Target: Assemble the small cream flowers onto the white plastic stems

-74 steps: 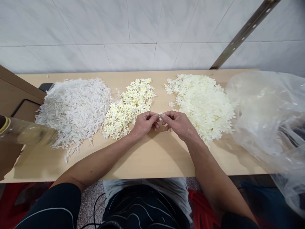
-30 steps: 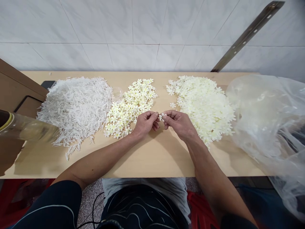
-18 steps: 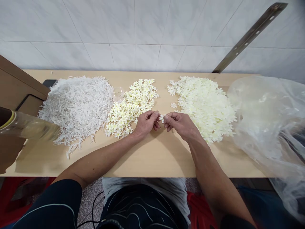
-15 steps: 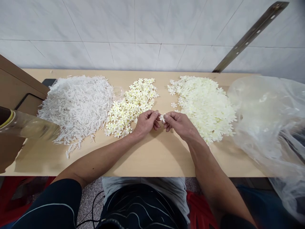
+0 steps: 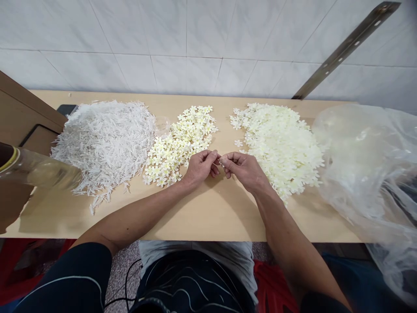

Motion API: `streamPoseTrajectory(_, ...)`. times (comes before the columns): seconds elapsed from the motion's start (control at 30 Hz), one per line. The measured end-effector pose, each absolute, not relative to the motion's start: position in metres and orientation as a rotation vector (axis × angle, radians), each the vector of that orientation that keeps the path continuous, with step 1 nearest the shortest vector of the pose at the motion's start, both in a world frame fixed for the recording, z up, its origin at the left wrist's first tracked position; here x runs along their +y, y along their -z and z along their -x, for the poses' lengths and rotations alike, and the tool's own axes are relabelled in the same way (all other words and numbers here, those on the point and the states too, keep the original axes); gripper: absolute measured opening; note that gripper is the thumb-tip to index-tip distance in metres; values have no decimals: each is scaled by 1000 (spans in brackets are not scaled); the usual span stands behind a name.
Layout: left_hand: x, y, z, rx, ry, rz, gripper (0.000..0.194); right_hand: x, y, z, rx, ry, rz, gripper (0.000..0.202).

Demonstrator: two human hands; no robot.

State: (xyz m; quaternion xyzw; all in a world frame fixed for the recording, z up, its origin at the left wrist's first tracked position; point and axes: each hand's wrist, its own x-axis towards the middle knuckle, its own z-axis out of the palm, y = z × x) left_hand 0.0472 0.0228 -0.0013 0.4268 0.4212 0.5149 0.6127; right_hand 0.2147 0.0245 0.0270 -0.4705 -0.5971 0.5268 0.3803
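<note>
Over the middle of the table, my left hand (image 5: 201, 168) and my right hand (image 5: 243, 170) meet, fingertips almost touching. Thumb and finger of my right hand pinch a small artificial flower (image 5: 222, 162), of which only a whitish bit shows. My left hand is closed in a pinch too; whatever lies between its fingertips is too small to make out. Left of the hands spreads a pile of white flowers with yellow-green centres (image 5: 177, 148). Close to my right hand lies a bigger heap of pale cream flower pieces (image 5: 283, 148).
A mound of thin white slivers (image 5: 106, 139) covers the table's left part. At the left edge, a clear container with a yellow ring (image 5: 48, 168) juts in. A crumpled clear plastic bag (image 5: 365, 161) hangs over the right front edge. A metal bracket (image 5: 345, 50) stands against the tiled wall.
The white flower visible between my fingertips earlier is now mostly covered by my right fingers, which have shifted slightly left toward my left hand. The view has tilted a little.
</note>
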Motion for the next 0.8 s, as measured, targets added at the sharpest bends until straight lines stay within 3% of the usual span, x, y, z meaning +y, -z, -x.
streamPoseTrajectory(0.3,23,5,-47,925,-1178,-1006,45,27,-26,-217,-1385,-1337,1260,49)
streamPoseTrajectory(0.8,22,1,-47,1014,-1185,-1083,29,28,-25,-221,-1453,-1416,1310,58)
